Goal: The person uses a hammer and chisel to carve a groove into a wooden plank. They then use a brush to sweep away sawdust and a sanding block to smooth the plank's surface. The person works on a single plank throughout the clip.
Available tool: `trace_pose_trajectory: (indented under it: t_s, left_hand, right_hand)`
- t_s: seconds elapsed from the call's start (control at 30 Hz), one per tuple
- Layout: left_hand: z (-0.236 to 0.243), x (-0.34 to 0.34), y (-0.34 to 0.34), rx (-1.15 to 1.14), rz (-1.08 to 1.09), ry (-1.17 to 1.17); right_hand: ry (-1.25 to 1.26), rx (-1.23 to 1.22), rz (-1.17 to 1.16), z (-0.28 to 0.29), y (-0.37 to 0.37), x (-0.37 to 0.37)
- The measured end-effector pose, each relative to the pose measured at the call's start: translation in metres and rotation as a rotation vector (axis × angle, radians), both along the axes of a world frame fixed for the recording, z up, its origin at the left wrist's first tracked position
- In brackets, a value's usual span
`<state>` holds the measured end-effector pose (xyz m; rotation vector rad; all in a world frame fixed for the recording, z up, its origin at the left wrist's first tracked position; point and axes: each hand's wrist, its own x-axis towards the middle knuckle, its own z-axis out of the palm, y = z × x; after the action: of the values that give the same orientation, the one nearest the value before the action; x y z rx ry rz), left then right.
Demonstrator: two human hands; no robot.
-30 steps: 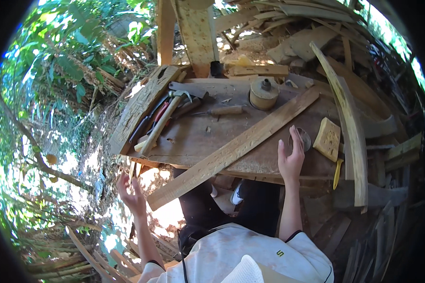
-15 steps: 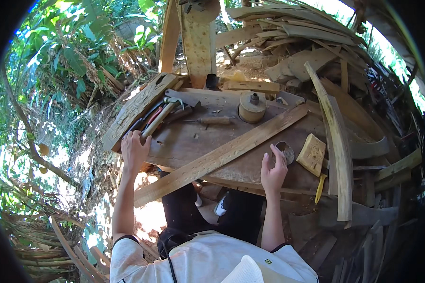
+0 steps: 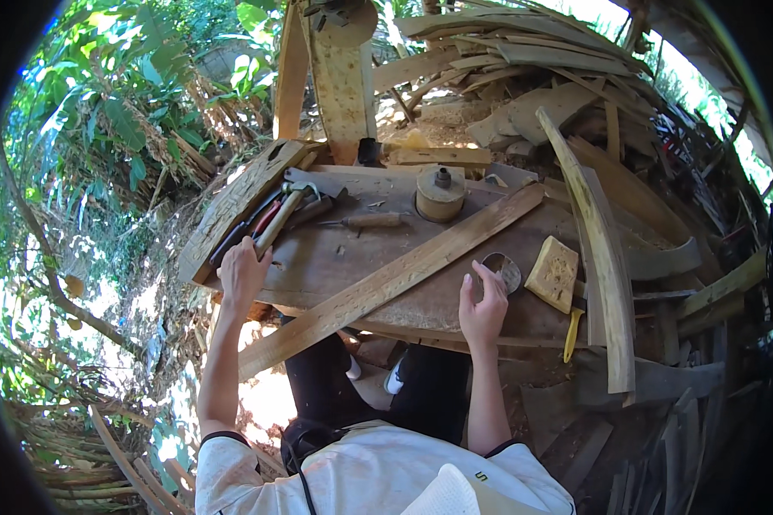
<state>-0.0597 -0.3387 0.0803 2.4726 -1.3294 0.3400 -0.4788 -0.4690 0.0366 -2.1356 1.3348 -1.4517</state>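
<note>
Hammer (image 3: 282,215), head far-right, long axis diagonal; left hand (image 3: 245,275) clasped round handle (image 3: 271,232); right hand (image 3: 483,309), fingers loose

hammer handle (image 3: 279,221): pale tan | plank (image 3: 392,280): brown, dark-flecked | block (image 3: 552,273): yellowish, dark-mottled | shirt (image 3: 361,472): white | trousers (image 3: 434,378): black

Plank (image 3: 395,275) across bench (image 3: 335,257) — hammer (image 3: 281,219) at left

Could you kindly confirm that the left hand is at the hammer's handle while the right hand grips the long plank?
Not quite: the head view shows the right hand off the long plank, near the round dish-like object. The left hand is indeed at the hammer's handle.
</note>
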Motion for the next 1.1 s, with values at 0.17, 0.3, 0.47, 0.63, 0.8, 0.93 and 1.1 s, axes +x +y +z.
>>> trace_pose_trajectory:
  t_s: [0.17, 0.3, 0.47, 0.63, 0.8, 0.93, 1.1]
  left_hand:
    - [-0.005, -0.008, 0.004, -0.075, 0.003, 0.008]
    - [-0.004, -0.026, 0.011, -0.181, -0.016, 0.112]
    - [0.008, -0.074, 0.021, -0.347, -0.173, 0.253]
    - [0.005, -0.159, 0.029, -0.343, -0.347, 0.542]
    - [0.0, -0.225, 0.034, -0.231, -0.599, 0.639]
    - [0.006, -0.249, 0.033, -0.189, -0.737, 0.674]
    - [0.011, -0.221, -0.003, -0.148, -0.838, 0.714]
  right_hand:
    - [0.012, 0.008, 0.003, -0.001, 0.001, 0.0]
    - [0.022, -0.002, 0.009, -0.003, -0.001, 0.0]
    - [-0.023, -0.044, 0.071, 0.007, 0.006, 0.0]
    - [-0.36, 0.336, 0.585, 0.023, 0.048, 0.02]
    - [-0.757, 0.494, 0.724, 0.017, 0.087, 0.047]
    - [-0.973, 0.61, 0.63, 0.011, 0.082, 0.032]
    - [-0.863, 0.553, 0.467, 0.008, 0.049, -0.005]
